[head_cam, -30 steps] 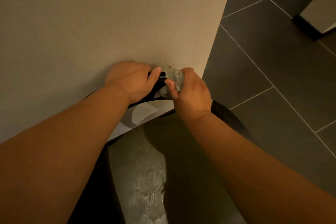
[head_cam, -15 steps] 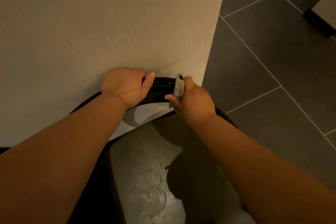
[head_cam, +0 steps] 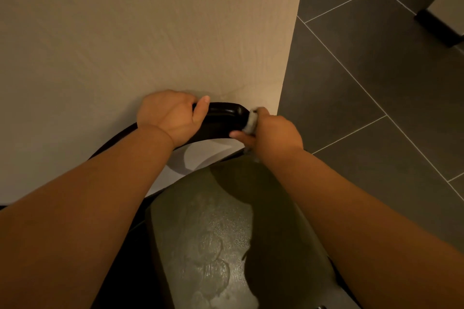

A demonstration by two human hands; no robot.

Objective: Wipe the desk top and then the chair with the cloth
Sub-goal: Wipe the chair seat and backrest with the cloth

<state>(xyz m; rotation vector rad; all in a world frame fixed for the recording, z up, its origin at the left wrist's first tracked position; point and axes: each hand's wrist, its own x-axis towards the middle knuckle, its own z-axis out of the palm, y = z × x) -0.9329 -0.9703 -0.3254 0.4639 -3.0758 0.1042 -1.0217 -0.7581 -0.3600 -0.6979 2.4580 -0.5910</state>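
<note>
The chair's glossy black curved backrest rail (head_cam: 221,118) runs along the near edge of the pale wood-grain desk top (head_cam: 150,32). My left hand (head_cam: 173,115) grips the rail from above, thumb over its front. My right hand (head_cam: 271,133) holds a small whitish cloth (head_cam: 251,121) wrapped round the rail's right end. The chair's dark grey seat (head_cam: 226,233) lies below my arms and shows wet streaks.
Dark grey floor tiles (head_cam: 376,83) with pale grout lines spread to the right of the desk. A pale furniture piece with a black base (head_cam: 437,27) stands at the upper right. A white strip (head_cam: 208,155) shows between rail and seat.
My right hand has slid the cloth rightward along the black rail, away from my left hand, uncovering more of the rail. My left hand has kept its grip.
</note>
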